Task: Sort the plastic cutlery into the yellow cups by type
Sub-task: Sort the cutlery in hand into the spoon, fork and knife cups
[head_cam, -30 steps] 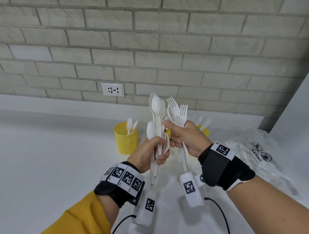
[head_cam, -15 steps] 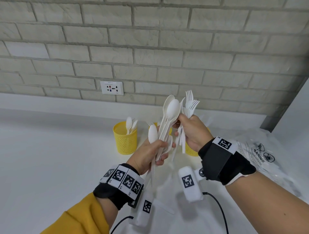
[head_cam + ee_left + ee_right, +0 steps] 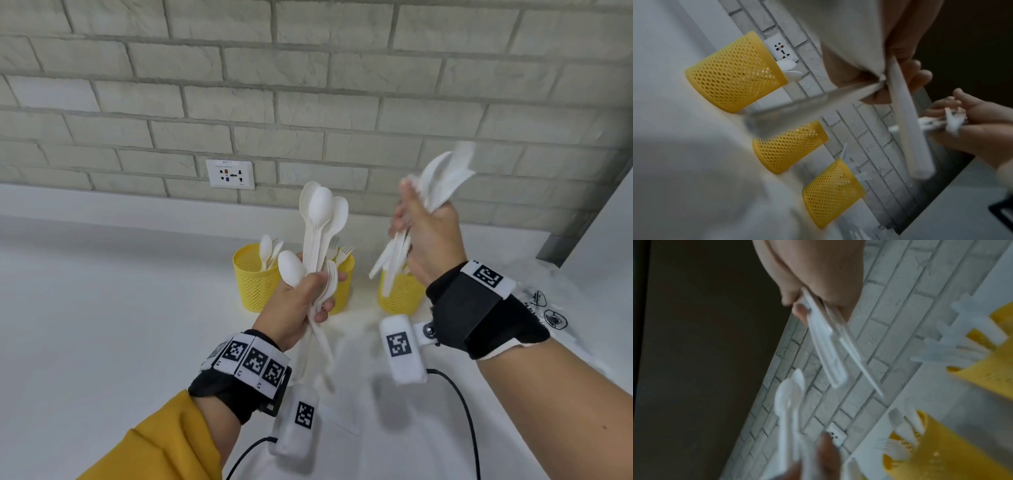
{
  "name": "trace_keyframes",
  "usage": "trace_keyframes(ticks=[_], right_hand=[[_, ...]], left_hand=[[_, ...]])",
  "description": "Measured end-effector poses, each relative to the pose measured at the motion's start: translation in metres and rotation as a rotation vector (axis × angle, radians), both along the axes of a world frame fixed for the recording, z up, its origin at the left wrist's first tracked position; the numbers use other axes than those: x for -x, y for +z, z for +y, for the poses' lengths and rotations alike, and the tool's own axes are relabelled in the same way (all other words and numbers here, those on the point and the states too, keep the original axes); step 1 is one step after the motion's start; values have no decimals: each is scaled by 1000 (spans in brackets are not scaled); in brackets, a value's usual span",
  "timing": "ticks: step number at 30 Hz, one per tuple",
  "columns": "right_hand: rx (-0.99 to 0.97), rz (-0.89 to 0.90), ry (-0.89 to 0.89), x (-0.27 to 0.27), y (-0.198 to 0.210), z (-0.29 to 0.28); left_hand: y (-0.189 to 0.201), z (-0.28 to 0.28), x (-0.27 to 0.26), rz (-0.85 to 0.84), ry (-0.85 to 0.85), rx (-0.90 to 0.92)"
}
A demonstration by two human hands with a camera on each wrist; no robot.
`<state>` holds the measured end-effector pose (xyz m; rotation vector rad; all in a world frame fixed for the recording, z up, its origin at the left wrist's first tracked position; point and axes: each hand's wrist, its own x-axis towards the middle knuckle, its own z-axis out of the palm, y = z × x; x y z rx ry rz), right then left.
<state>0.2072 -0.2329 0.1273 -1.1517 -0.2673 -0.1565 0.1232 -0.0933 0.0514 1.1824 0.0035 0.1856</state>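
Note:
My left hand (image 3: 301,301) grips a bunch of white plastic spoons (image 3: 320,212), bowls up, above the counter. My right hand (image 3: 424,233) grips a bunch of white forks (image 3: 445,178), blurred, raised over the right yellow cup (image 3: 399,298). Three yellow mesh cups stand in a row by the wall. The left cup (image 3: 255,277) holds spoons, the middle cup (image 3: 344,274) holds forks, and the right cup holds other white cutlery. In the left wrist view the cups (image 3: 735,76) line up below the spoon handles (image 3: 906,123). In the right wrist view the fork handles (image 3: 828,353) stick out of my fist.
A clear plastic bag (image 3: 544,308) lies on the white counter (image 3: 102,325) at the right. A wall socket (image 3: 230,174) sits in the brick wall behind the cups. A grey panel edge (image 3: 582,219) closes the right side.
My right hand has pulled the forks away from the spoons, moving right and up over the right cup. The left hand keeps the spoons and has shifted little.

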Motion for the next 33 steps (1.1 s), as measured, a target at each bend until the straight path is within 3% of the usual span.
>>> trace_keyframes(ticks=[4, 6, 10, 14, 20, 24, 27, 30, 33], right_hand=[[505, 5, 292, 24, -27, 8], [605, -32, 339, 33, -37, 17], [582, -60, 166, 28, -42, 27], [527, -72, 121, 24, -43, 31], [241, -92, -180, -9, -19, 23], [248, -248, -360, -37, -8, 25], [463, -318, -332, -48, -26, 40], [734, -234, -103, -57, -48, 50], [593, -196, -40, -60, -39, 55]], left_hand=[[5, 1, -2, -36, 35, -44], [5, 0, -3, -58, 60, -70], [-1, 4, -3, -21, 81, -52], [-3, 6, -5, -55, 98, -25], [-4, 35, -11, -39, 350, -59], [-5, 56, -11, -40, 413, -124], [-5, 60, -10, -51, 425, -128], [-5, 66, -7, -60, 432, -136], [-6, 74, -5, -67, 453, -131]])
